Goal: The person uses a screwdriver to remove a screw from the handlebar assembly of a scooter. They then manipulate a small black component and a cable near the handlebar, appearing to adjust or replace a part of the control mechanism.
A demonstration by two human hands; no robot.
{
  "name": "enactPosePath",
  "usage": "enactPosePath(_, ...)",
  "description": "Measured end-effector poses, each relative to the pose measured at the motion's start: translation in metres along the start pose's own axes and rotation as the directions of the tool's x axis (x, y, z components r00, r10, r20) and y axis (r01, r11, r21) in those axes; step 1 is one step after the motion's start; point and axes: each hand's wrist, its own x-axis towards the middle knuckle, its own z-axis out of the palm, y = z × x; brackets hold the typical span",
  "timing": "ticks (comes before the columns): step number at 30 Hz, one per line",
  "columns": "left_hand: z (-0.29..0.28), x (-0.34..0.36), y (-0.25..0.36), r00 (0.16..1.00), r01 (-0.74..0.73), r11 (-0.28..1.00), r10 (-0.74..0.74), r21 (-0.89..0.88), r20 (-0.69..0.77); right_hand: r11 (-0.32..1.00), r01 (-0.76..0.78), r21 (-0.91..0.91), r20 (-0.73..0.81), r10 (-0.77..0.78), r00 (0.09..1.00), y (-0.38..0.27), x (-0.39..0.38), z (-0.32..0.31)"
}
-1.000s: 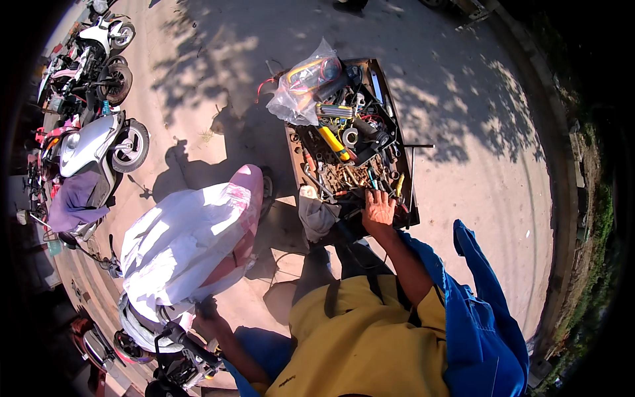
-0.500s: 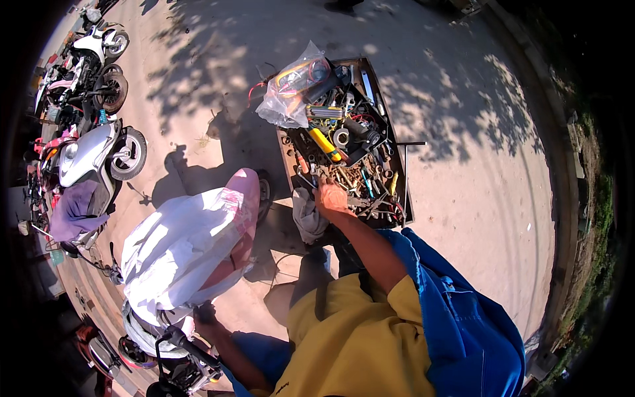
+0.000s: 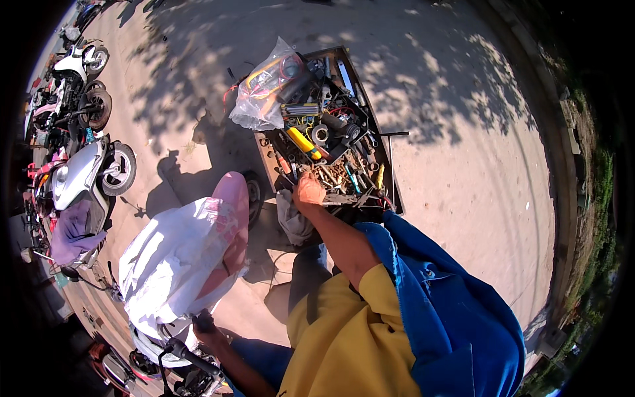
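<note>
My right hand (image 3: 308,190) reaches into the front left of a metal tray (image 3: 390,178) heaped with tools and small rusty parts, fingers curled down on something I cannot make out. A grey rag (image 3: 294,221) hangs beside it. A yellow tool (image 3: 303,142) and a clear plastic bag (image 3: 261,99) with items inside lie farther back. My left hand (image 3: 205,324) is low at the left, in shadow beside a handlebar (image 3: 192,354) and a white cover (image 3: 162,264) draped over a scooter with a pink part (image 3: 228,202); its fingers are too dark to tell.
A row of parked scooters (image 3: 79,175) lines the left, one with a purple cloth (image 3: 76,228) over it. Concrete pavement (image 3: 476,198) with leaf shadows surrounds the tray. A curb (image 3: 562,231) and greenery (image 3: 598,212) run along the right edge.
My right hand has shifted leftward from the tray's right front to its left front, its spread fingers now curled. The tray appears higher and farther left in view. My left hand stays low.
</note>
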Motion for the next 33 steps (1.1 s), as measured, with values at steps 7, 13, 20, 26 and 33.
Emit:
enactPosePath(7,-0.042,0.037,-0.012,0.982,-0.010,0.997,-0.003,0.072,0.186,0.857,0.480,0.188,-0.355,-0.397,0.847,-0.025,-0.035,-0.061)
enactPosePath(13,-0.014,0.022,-0.011,0.997,-0.013,0.999,0.010,0.033,0.081,0.706,0.622,0.339,0.078,-0.680,0.729,-0.038,-0.102,-0.119)
enactPosePath(20,-0.011,0.018,-0.001,0.970,-0.071,0.989,0.038,0.130,0.239,0.685,0.515,0.516,0.366,-0.720,0.590,-0.024,-0.191,-0.094)
enactPosePath(26,-0.011,-0.006,-0.016,0.981,-0.042,0.999,0.041,0.004,0.191,0.756,0.445,0.480,0.563,-0.655,0.504,-0.012,-0.217,-0.082)
enactPosePath(33,0.009,-0.001,-0.010,0.999,-0.027,0.999,0.028,-0.042,0.019,0.717,0.565,0.408,0.619,-0.672,0.406,-0.040,-0.231,-0.063)
